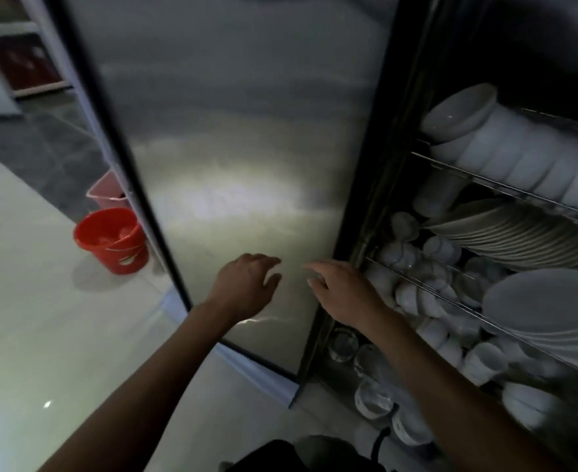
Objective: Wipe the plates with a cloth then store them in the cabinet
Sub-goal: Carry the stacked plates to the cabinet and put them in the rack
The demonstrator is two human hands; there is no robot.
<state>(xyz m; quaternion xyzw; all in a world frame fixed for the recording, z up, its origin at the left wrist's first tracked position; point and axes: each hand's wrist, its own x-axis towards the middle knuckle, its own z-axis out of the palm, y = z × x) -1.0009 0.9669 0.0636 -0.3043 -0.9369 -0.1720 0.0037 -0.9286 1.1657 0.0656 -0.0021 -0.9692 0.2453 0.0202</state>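
A red round plastic bucket (112, 240) stands on the pale floor at nine o'clock, a pink bin (105, 190) just behind it. At centre is the brushed steel cabinet door (233, 148), swung open. The left hand (246, 284) and right hand (342, 294) reach toward its lower part, fingers loosely spread, holding nothing. At three o'clock, stacked white ceramic plates (536, 240) sit on the cabinet's wire shelves (505, 189) among white cups (413, 267).

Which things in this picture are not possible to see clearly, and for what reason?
Head view only:
- Cabinet top: dark, cut by the frame edge.
- Lowest shelf dishes: dim, blurred, partly behind the right forearm.
- Whether the left hand and right hand touch the steel door: unclear.
- Red bucket contents: blurred.
- No cloth in view.
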